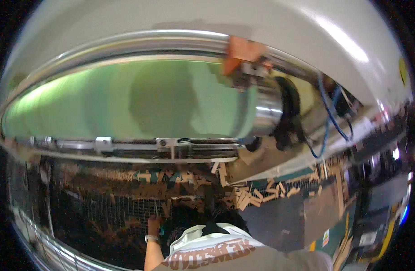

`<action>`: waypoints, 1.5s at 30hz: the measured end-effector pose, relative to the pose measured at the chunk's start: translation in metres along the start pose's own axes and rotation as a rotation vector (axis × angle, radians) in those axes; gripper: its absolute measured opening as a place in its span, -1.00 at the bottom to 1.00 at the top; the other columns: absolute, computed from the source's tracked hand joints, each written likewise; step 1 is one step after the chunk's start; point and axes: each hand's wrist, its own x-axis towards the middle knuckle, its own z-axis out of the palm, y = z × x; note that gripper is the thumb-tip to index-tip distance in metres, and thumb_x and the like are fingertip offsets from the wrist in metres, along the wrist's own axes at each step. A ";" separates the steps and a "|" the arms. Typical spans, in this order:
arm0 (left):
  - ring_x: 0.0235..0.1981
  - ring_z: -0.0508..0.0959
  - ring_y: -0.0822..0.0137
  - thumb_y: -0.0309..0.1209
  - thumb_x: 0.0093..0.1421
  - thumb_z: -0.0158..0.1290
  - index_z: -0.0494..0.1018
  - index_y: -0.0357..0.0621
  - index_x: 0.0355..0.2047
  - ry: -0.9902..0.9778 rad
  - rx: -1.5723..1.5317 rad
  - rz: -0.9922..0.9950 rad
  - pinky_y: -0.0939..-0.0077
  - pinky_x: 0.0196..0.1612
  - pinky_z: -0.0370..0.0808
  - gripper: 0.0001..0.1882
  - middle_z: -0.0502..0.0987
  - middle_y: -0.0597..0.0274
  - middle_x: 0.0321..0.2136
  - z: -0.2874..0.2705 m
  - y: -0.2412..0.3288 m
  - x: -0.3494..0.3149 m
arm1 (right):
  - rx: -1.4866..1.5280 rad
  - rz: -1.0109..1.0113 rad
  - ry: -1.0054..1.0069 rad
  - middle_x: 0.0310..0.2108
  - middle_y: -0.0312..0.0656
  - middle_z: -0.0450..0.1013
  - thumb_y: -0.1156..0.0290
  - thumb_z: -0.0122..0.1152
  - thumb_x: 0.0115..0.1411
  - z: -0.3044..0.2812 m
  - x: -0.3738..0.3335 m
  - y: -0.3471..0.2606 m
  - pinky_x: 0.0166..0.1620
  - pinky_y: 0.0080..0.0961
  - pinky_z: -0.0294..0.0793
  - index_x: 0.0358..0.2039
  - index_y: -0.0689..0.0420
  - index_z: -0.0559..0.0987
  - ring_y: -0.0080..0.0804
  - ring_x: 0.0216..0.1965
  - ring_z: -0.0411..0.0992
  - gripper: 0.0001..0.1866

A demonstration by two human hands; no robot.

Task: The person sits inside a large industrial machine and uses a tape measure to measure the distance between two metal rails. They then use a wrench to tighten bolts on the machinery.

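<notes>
My left hand [154, 223], with a white band [151, 238] at the wrist, reaches forward low in the picture, left of my pale shirt front. The hand is dark and blurred, so how its fingers lie does not show. Just past it are a dim wire-like grid [121, 207] and scattered brown scraps. My right hand is out of view. Ahead lies a large green roller [162, 97] with a shadow across it and a shiny metal collar [267, 108] at its right end. An orange block [243, 52] is fixed on the rail above.
A metal bar [139, 147] with small clamps runs below the roller. Blue hoses [327, 117] hang at the right. Loose tan strips [252, 198] and a brown cardboard sheet [324, 212] lie low to the right. Curved metal rails [49, 248] bend along the lower left.
</notes>
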 end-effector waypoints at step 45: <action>0.14 0.13 0.07 0.24 0.09 -0.32 0.04 0.03 0.14 -1.072 -0.105 -0.170 0.27 0.09 0.11 -0.26 0.16 -0.02 0.09 0.018 0.480 0.114 | 0.790 -0.732 -0.618 -0.10 -0.19 0.35 0.22 0.16 0.07 -0.012 -0.060 -0.178 -0.10 -0.54 0.28 0.04 0.14 0.29 -0.46 -0.10 0.28 -0.45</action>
